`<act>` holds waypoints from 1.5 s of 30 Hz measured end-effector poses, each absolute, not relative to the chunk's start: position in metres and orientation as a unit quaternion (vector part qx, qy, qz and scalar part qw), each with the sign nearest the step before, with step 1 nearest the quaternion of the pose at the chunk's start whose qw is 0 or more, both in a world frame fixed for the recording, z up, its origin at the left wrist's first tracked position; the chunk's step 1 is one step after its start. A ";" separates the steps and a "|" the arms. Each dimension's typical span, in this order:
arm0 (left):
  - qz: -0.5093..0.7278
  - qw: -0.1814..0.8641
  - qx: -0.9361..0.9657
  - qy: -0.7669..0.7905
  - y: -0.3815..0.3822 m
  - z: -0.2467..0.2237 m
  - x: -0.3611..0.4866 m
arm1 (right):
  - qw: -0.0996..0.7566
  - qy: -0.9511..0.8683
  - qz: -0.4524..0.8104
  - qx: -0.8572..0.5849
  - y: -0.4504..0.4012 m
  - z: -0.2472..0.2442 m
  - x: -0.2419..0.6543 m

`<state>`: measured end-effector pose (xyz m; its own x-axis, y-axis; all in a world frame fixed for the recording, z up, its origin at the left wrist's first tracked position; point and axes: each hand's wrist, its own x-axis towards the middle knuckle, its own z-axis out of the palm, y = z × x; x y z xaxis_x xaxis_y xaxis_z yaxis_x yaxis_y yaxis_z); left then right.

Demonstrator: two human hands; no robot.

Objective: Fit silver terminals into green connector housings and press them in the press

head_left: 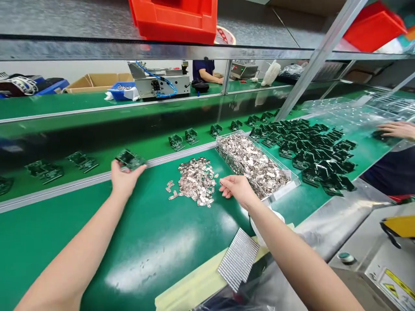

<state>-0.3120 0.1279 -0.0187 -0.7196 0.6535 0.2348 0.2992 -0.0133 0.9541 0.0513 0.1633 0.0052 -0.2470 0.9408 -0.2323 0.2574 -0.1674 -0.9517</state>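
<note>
A dark green circuit board [131, 160] is held in my left hand [125, 177], at the edge of the conveyor belt. My right hand [238, 189] has its fingers pinched together just right of a loose pile of small metal pieces [197, 180]; what they hold, if anything, is too small to name. Behind my right hand stands a clear tray [293, 182] full of similar metal pieces. More boards [82, 160] sit in a spaced row along the belt.
A heap of green boards [317, 151] covers the right of the table. A ridged metal block [239, 259] lies at the front edge. Another person's hand [398, 129] is at the far right. Overhead runs a shelf with red bins [175, 21].
</note>
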 end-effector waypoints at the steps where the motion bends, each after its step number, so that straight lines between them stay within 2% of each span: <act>1: 0.662 0.202 0.341 0.636 0.117 -0.019 -0.284 | 0.313 -0.556 0.571 -0.517 0.155 0.009 0.055; 6: 0.633 0.471 0.349 0.506 0.063 -0.011 -0.148 | 0.353 -0.520 0.643 -0.438 0.104 0.027 0.072; 9: 0.621 0.540 0.324 0.467 0.047 -0.001 -0.095 | 0.414 -0.555 0.576 -0.434 0.070 0.029 0.074; 13: 0.623 0.557 0.285 0.469 0.045 0.003 -0.055 | 0.496 -0.681 0.298 -0.450 0.031 0.020 0.067; 15: 0.616 0.560 0.282 0.476 0.044 0.000 -0.046 | 0.485 -0.725 0.192 -0.449 0.019 0.015 0.063; 17: 0.611 0.556 0.295 0.480 0.041 -0.003 -0.041 | 0.449 -0.756 0.144 -0.455 0.013 0.013 0.063; 19: 0.610 0.542 0.320 0.482 0.038 -0.006 -0.041 | 0.408 -0.770 0.161 -0.463 0.011 0.012 0.068; 21: 0.616 0.526 0.355 0.467 0.034 -0.008 -0.044 | 0.394 -0.745 0.250 -0.476 0.010 0.013 0.078; 24: 0.624 0.508 0.401 0.438 0.031 -0.012 -0.049 | 0.435 -0.649 0.380 -0.496 0.011 0.013 0.096; 29: 0.618 0.505 0.436 0.415 0.024 -0.016 -0.049 | 0.512 -0.600 0.333 -0.517 0.007 0.008 0.108; 33: 0.604 0.519 0.461 0.392 0.018 -0.012 -0.046 | 0.518 -0.552 0.430 -0.492 0.004 0.004 0.100; 35: 0.595 0.523 0.473 0.386 0.016 -0.010 -0.046 | 0.515 -0.565 0.419 -0.490 0.005 0.003 0.097; 40: 0.581 0.521 0.494 0.382 0.012 -0.010 -0.046 | 0.523 -0.616 0.287 -0.514 0.009 0.005 0.092; 45: 0.572 0.520 0.505 0.383 0.010 -0.015 -0.046 | 0.515 -0.621 0.272 -0.525 0.008 0.005 0.092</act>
